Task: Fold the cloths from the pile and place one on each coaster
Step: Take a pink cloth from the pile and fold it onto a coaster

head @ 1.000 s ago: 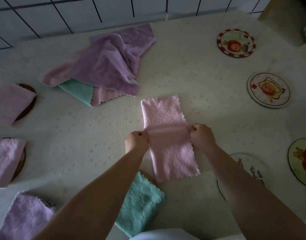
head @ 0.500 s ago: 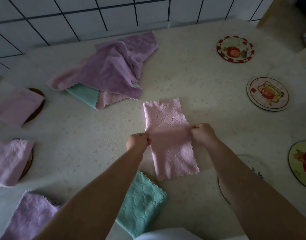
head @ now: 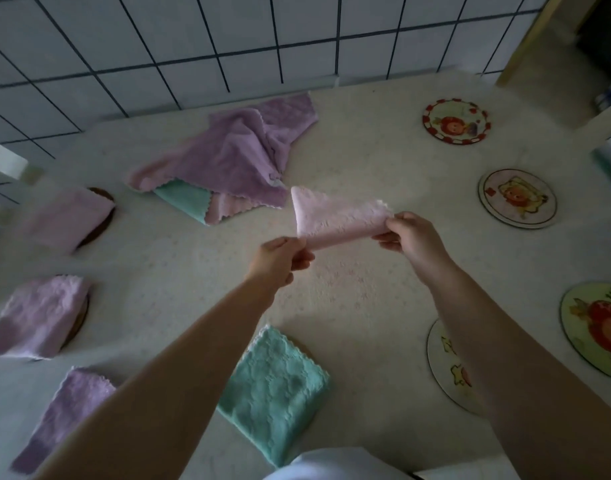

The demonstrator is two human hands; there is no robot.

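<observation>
1. Both hands hold the pink cloth (head: 338, 216) in the air above the middle of the desk (head: 366, 161). The left hand (head: 280, 259) pinches its near left corner, and the right hand (head: 409, 237) grips its right end. The cloth looks already folded to a small piece.
2. The pile (head: 235, 161) of unfolded cloths lies near the back edge of the desk.
3. Four picture coasters along the right side are uncovered; the nearest coaster (head: 446, 368) is partly hidden under the right forearm.
4. Risk, in my judgement: the cloth is soft, so if one hand lets go too early the fold can open before it lands.
5. Another risk: the cloth may land off-centre on a coaster and slide off it.
6. The coasters carry cartoon pictures; I cannot read any writing or brand.
</observation>
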